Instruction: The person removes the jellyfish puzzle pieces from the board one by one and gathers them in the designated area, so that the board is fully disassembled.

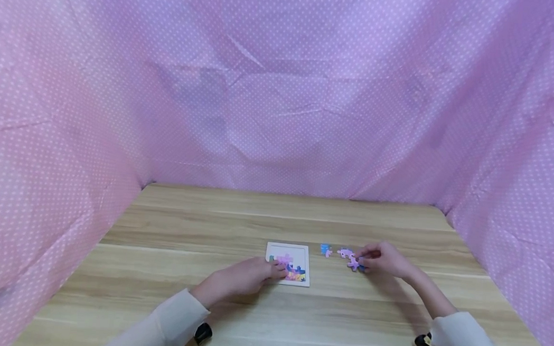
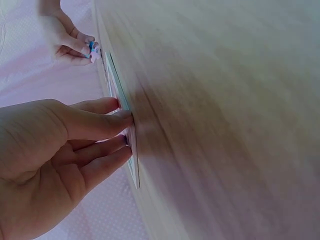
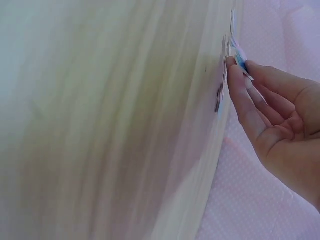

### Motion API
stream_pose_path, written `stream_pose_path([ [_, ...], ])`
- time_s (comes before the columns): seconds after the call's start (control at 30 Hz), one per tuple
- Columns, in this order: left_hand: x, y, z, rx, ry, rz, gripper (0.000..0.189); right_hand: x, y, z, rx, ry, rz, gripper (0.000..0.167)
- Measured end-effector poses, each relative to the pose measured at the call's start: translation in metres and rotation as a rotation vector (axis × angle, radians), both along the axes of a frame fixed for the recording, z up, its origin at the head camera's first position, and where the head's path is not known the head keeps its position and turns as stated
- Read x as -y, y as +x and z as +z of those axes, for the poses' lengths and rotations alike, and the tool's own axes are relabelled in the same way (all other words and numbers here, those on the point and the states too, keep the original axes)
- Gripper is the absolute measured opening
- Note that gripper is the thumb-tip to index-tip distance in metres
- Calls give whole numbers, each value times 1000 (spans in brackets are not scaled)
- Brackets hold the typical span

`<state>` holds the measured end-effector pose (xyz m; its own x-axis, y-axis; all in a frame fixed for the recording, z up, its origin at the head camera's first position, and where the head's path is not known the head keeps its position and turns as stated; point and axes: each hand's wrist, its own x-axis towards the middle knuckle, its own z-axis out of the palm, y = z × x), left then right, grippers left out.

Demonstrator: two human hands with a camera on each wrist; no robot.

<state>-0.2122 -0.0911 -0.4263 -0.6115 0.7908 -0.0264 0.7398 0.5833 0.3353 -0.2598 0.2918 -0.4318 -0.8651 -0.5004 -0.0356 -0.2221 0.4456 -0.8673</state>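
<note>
Low in the middle of the head view, the left hand (image 1: 247, 276) rests its fingertips on the lower left part of a white tray (image 1: 303, 250), which has bright puzzle bits (image 1: 295, 272) in it. Well apart from it, right of the middle, the right hand (image 1: 386, 260) bends its fingers beside some loose pieces (image 1: 345, 253) on the wooden table (image 1: 226, 217). It could knock these about, since they lie so close to its fingers. From the left wrist, the left hand fills the left side of the frame. Its fingers are rather straight, and their tips touch the tray near its edge; how hard they press, I cannot tell. If they pushed sideways, the tray could slide and the bits inside could pop up. At the upper left, the right hand pinches a small blue and pink piece (image 2: 93, 52). From the right wrist, the right hand comes in at the right, with the pinched piece poking out between thumb and finger, upper right. Just the tips hold it, so it could slip and drop if the pinch got loose. Other pieces show nearby as thin strips, too edge-on to see their pictures.
</note>
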Motion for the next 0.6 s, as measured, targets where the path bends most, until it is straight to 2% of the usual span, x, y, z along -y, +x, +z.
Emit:
stream_pose_path([
  [0.13,-1,1,0,-16,-14,0,36,-9,4,0,-1,4,-11,17],
  [0.3,-1,-1,-1,-6,-16,10,35,-18,7,-3,-90,71,-32,14],
  [0.43,0,-3,-4,-3,-16,9,36,-22,8,-4,-113,113,-45,13],
  [0.6,0,-4,-5,-5,-20,5,38,-23,6,-5,-187,160,-38,10],
])
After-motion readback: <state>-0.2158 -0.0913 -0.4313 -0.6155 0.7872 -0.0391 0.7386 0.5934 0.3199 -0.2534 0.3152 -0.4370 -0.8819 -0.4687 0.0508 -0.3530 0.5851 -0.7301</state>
